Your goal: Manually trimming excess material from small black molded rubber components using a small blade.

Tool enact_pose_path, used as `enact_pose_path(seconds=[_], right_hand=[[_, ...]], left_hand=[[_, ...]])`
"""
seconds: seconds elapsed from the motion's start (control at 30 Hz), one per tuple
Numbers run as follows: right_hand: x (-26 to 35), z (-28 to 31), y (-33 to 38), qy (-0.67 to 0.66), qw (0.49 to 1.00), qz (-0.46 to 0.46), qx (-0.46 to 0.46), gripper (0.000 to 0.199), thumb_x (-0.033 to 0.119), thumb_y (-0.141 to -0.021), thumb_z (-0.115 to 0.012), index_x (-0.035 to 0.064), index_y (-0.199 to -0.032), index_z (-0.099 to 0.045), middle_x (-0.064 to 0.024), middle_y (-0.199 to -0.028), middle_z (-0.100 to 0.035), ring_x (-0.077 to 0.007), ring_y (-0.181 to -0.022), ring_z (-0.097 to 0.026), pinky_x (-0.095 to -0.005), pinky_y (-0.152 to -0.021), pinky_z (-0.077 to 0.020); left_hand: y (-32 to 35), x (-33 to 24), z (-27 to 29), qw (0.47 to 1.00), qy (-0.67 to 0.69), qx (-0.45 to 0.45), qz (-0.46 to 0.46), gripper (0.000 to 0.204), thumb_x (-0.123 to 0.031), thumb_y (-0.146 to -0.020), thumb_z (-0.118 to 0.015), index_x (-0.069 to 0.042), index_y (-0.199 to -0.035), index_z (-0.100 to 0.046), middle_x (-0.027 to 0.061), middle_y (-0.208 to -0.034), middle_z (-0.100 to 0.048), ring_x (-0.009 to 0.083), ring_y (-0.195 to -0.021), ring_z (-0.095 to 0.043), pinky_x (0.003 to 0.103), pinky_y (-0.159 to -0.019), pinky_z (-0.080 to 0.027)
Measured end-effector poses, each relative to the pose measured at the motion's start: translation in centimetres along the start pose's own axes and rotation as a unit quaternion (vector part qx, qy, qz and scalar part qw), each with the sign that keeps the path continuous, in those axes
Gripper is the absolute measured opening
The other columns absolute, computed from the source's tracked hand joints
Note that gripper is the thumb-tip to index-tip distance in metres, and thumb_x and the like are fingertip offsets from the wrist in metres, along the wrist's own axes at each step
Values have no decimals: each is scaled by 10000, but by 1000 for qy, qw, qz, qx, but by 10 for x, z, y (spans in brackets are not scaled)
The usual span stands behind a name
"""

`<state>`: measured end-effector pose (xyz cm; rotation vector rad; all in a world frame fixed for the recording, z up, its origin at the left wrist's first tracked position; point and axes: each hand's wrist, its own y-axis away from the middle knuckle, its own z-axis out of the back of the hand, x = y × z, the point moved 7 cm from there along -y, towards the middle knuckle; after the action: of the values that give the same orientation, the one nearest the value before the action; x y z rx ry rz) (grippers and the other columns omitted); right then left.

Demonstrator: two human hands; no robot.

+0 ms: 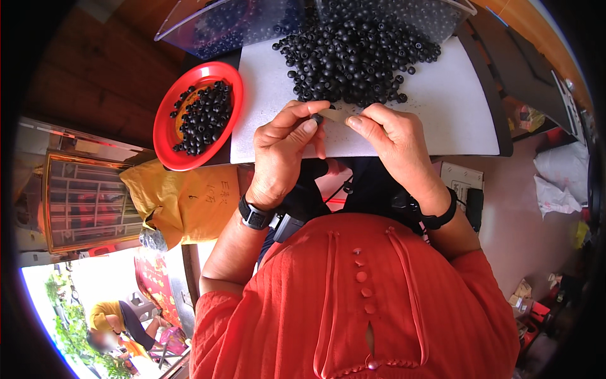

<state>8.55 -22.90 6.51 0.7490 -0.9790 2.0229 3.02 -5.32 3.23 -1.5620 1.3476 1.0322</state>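
Observation:
Over the near edge of a white board (454, 117), my left hand (276, 151) pinches a small round black piece (317, 118) between thumb and fingers. My right hand (398, 136) grips a short, thin, flat blade (335, 115), whose tip reaches the black piece. A large heap of similar black pieces (353, 57), some showing holes, lies on the board just beyond my hands. On the left, a red plate (163, 139) holds a smaller batch of black pieces (205, 120).
Clear plastic bins (252, 28) with more black pieces stand at the board's far edge. A yellow sack (189, 196) is below the plate, left of me. White bags (562, 170) lie on the floor at right. Another person (113, 319) sits at the far lower left.

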Motion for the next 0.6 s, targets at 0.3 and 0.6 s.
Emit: enact_pose_path(seconds=[0.3,0.6], right_hand=[[3,-1,1,10,1000,24,4,301,228,-966,-710,36,-758,-608,-132,-616,-584,-308,-524,-579,-419,-513,-431],[5,-2,6,35,996,78,-23,314,223,-954,-730,37,-755,-574,-122,-655,-583,-302,-534,-582,-409,-502,-430]], left_hand=[[1,-2,-1,998,-24,13,-49,286,13,-1046,-528,35,-1293,-671,65,-1024,-590,154,-803,-626,280,-704,-544],[3,-3,-2,999,-21,8,-48,256,58,-1033,-522,53,-1220,-697,59,-1051,-591,134,-790,-635,265,-697,-575]])
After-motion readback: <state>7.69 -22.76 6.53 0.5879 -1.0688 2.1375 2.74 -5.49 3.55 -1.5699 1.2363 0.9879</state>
